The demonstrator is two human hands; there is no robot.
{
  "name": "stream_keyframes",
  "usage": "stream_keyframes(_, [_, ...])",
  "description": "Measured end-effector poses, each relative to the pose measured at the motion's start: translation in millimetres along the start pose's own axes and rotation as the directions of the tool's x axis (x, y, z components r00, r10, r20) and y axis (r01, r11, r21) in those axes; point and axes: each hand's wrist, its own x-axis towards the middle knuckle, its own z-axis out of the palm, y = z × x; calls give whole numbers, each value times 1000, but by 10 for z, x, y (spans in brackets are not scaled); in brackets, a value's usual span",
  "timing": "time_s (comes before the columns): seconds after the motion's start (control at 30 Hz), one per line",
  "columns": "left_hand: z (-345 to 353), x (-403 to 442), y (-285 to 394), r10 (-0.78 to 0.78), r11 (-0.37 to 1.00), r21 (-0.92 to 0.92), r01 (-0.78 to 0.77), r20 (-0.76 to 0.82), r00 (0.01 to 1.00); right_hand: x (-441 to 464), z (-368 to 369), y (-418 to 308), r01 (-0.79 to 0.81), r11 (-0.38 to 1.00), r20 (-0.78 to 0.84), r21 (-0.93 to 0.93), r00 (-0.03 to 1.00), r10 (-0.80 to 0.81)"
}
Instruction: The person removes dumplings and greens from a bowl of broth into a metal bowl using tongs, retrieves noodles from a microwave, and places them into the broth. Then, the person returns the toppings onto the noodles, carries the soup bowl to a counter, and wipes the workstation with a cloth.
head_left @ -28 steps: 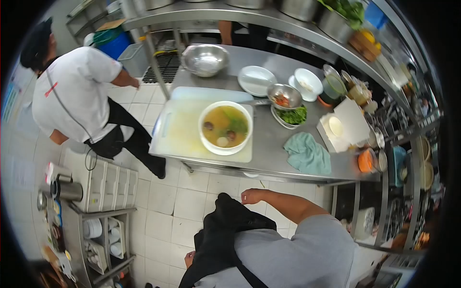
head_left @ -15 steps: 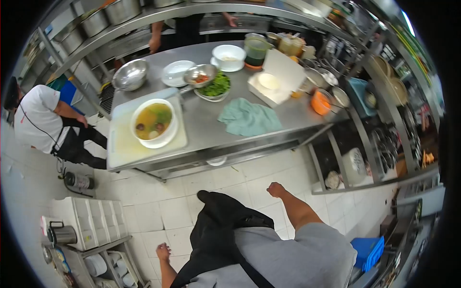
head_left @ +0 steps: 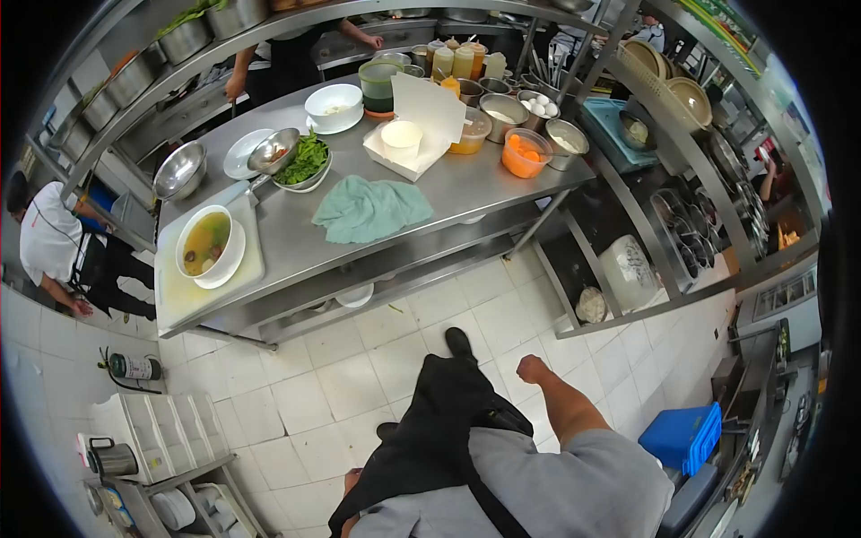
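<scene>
My right hand [head_left: 533, 368] hangs over the tiled floor in a loose fist, with nothing showing in it. Low beside the black apron [head_left: 435, 412], only part of my left hand [head_left: 352, 480] shows; its fingers are hidden. Neither hand touches the steel table [head_left: 296, 255] in front. On it stand a white bowl of soup [head_left: 208, 242] on a cutting board [head_left: 170, 291], a teal cloth [head_left: 372, 209], a bowl of green leaves [head_left: 303, 164], a small steel bowl [head_left: 273, 151] and an opened white box [head_left: 417, 134] with a white cup [head_left: 401, 139].
At the table's right end are a tub of orange pieces [head_left: 525, 154] and several steel pots. A metal rack [head_left: 628, 309] stands to the right, a blue bin [head_left: 683, 438] lower right. White drawers [head_left: 166, 435] and a fire extinguisher [head_left: 134, 367] are left. Two people [head_left: 67, 238] work beyond.
My view has turned right, so the table sits further left. A stepping shoe now shows ahead of the apron. My left hand has swung back, mostly behind the apron. The person at left bends lower.
</scene>
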Motion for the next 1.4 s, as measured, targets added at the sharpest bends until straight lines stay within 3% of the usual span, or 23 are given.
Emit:
stream_keyframes(0.07, [82, -61, 136, -3, 990, 142, -11, 99, 995, 237, 60, 386, -24, 999, -54, 42, 998, 27])
stream_keyframes(0.17, [297, 5, 430, -36, 934, 353, -58, 253, 967, 708, -223, 899, 135, 989, -164, -62, 976, -143])
stream_keyframes(0.2, [298, 90, 589, 160, 733, 593, -333, 326, 932, 857, -401, 1005, 197, 978, -185, -61, 961, -205])
stream_keyframes(0.23, [301, 146, 732, 272, 646, 649, -401, 296, 916, 1015, -608, 1116, 265, 962, -201, -65, 941, -272])
stream_keyframes(0.27, [322, 256, 928, 107, 841, 503, -199, 206, 973, 1145, -861, 1250, 276, 959, -193, -63, 939, -283])
stream_keyframes(0.3, [443, 386, 959, -128, 982, 148, 117, 65, 990, 1220, -1094, 1295, 184, 981, -170, 61, 970, -172])
stream_keyframes(0.33, [479, 462, 1240, -250, 963, -105, 249, 2, 968, 1266, -1232, 1375, 78, 979, -128, 186, 990, -54])
stream_keyframes(0.37, [522, 557, 1608, -207, 962, -185, 200, -22, 978, 1353, -1290, 1551, 142, 970, -227, 197, 969, -96])
stream_keyframes(0.43, [689, 852, 2395, -288, 933, -252, 257, -93, 953, 1430, -1503, 1744, -140, 811, -95, 568, 968, 233])
stream_keyframes(0.47, [740, 886, 2925, -238, 898, -395, 195, -61, 969, 1493, -1459, 1928, -118, 808, -141, 578, 960, 241])
stream_keyframes(0.5, [887, 954, 3139, -198, 880, -454, 140, -82, 977, 1684, -1249, 2145, -70, 807, -194, 587, 955, 223])
stream_keyframes(0.57, [1128, 1036, 3556, -36, 923, -384, -8, -108, 994, 2088, -655, 2758, 254, 807, -333, 532, 940, -76])
stream_keyframes(0.63, [1033, 784, 4381, 54, 978, -199, -63, -50, 997, 1995, -821, 2877, 251, 843, -237, 475, 959, -153])
stream_keyframes(0.67, [1095, 695, 4350, 24, 975, -216, -42, -84, 996, 1860, -1044, 2751, -51, 751, 3, 659, 998, 66])
stream_keyframes(0.7, [1179, 636, 4286, 29, 973, -227, -41, -55, 998, 1728, -1216, 2661, -367, 573, 276, 733, 930, 243])
stream_keyframes(0.77, [1317, 492, 4166, 30, 967, -252, -41, -47, 998, 1746, -1003, 2735, -466, 601, 427, 650, 878, 219])
stream_keyframes(0.87, [1433, 98, 3410, -342, 911, -307, 276, -186, 921, 1788, -886, 2579, -481, 646, 494, 592, 851, 180])
stream_keyframes(0.97, [1776, -475, 2246, -634, 733, -515, 446, -277, 722, 1829, -1133, 2082, -437, 703, 404, 561, 886, 229])
stream_keyframes(1.1, [1907, -1356, 1997, -857, 448, -664, 599, -127, 500, 2412, -1239, 1618, -229, 873, 495, 431, 869, -16])
stream_keyframes(1.17, [1975, -1541, 2040, -881, 369, -680, 634, -39, 471, 2416, -1651, 1185, -136, 821, 278, 555, 960, -29])
stream_keyframes(1.23, [2267, -1685, 1624, -564, 790, -430, 438, -228, 793, 2467, -1879, 853, -76, 771, 201, 632, 977, -69])
stream_keyframes(1.3, [2388, -1540, 1496, -495, 869, -147, 472, -243, 835, 2545, -2100, 561, -13, 704, 98, 710, 992, -81])
stream_keyframes(1.4, [2275, -1317, 1118, -321, 946, -159, 284, -312, 894, 2446, -2043, 230, 124, 667, -84, 735, 992, -91])
